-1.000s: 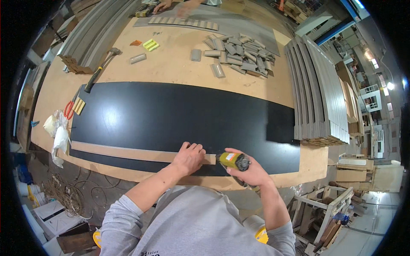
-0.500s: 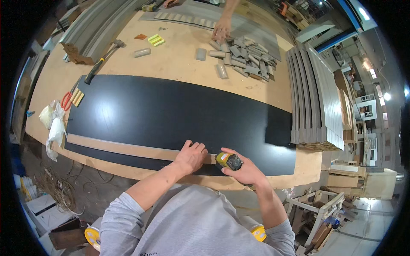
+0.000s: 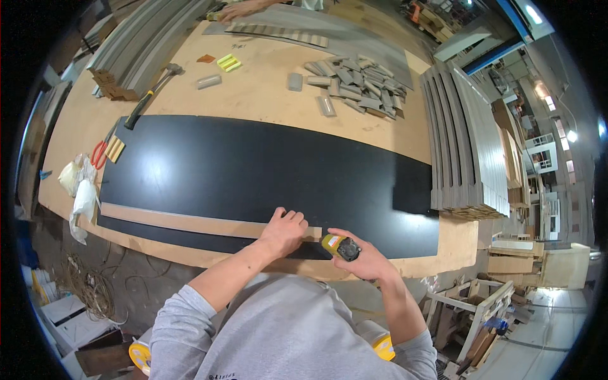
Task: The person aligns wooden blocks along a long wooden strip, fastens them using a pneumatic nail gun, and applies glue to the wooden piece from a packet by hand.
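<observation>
A long, light-brown wood strip (image 3: 190, 223) lies along the near side of a black panel (image 3: 266, 164). My left hand (image 3: 283, 231) is closed over the strip near its right end, fingers curled at the far edge. In my right hand (image 3: 369, 258) is a yellow-green and black hand-held power tool (image 3: 341, 246), gripped just to the right of the strip's end. The tool's handle is mostly covered by my fingers.
Beyond the panel lie a pile of short grey pieces (image 3: 364, 85) and a hammer (image 3: 152, 95). Stacked grey boards (image 3: 465, 139) stand at the right. Red-handled pliers (image 3: 99, 154) rest at the left. Another person's hand (image 3: 237, 10) is at the far edge of the worktable (image 3: 253, 82).
My right hand and the power tool have shifted slightly right and nearer, uncovering the strip's end. My left hand stays put. The other person's hand has left the grey pile.
</observation>
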